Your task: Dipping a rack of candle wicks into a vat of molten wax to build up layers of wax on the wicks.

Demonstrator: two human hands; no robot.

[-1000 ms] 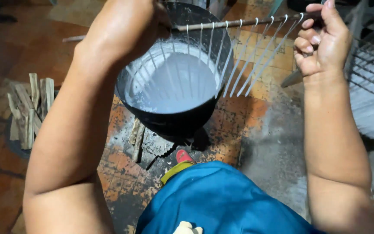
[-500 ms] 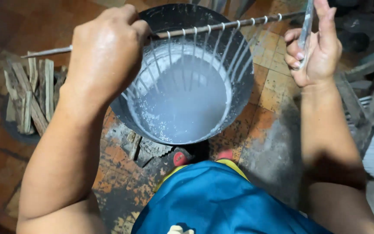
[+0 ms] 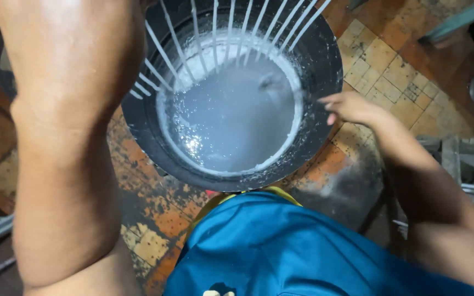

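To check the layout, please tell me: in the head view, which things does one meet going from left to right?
Left forearm → hanging white candles → black pot of pale wax → right hand → wooden slats.

Left forearm raised, hand out of frame, right hand [image 3: 349, 107] lowered, fingers loosely extended, empty

White candles [image 3: 231, 38] hang over the wax pot [image 3: 325, 71]; right hand [image 3: 352, 107] reaches its rim
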